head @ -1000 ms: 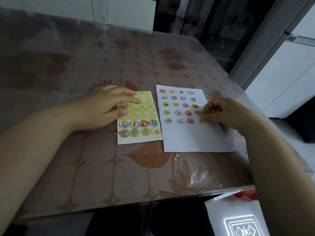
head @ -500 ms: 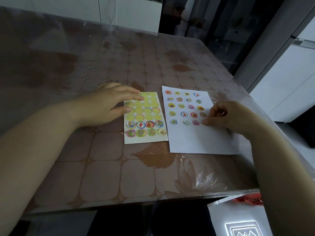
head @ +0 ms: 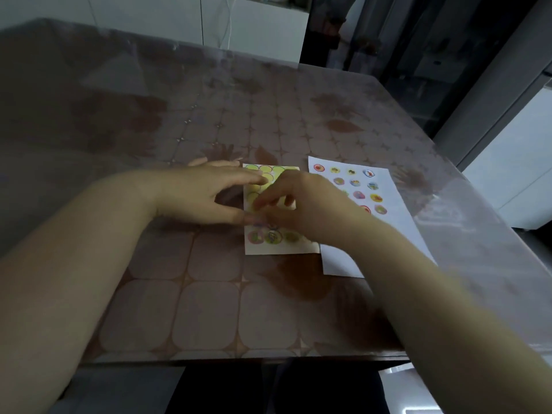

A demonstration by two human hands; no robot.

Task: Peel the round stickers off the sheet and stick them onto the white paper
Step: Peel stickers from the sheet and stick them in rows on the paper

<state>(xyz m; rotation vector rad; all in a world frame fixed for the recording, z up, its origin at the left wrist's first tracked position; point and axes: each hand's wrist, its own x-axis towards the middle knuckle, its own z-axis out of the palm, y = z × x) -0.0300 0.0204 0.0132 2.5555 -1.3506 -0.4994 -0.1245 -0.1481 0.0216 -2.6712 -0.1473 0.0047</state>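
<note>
Brown patterned table (head: pixel 209 312) bears the sticker sheet (head: pixel 280 248), with the white paper (head: pixel 397 225) just to its right. The left hand (head: pixel 197 195) rests on the sheet's left edge, fingers spread. The right hand (head: pixel 307 210) curls blurred fingertips onto its middle, and I cannot tell whether they pinch anything. Round stickers (head: pixel 358 194) dot the paper's far half.

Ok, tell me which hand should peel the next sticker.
Right. The right hand is curled beside the remaining stickers on the sticker sheet; the left hand lies on its left edge, steadying it.

One left hand (head: pixel 197 195), one right hand (head: pixel 304 210), one sticker sheet (head: pixel 280 248), one white paper (head: pixel 397 216), one table (head: pixel 209 309).
</note>
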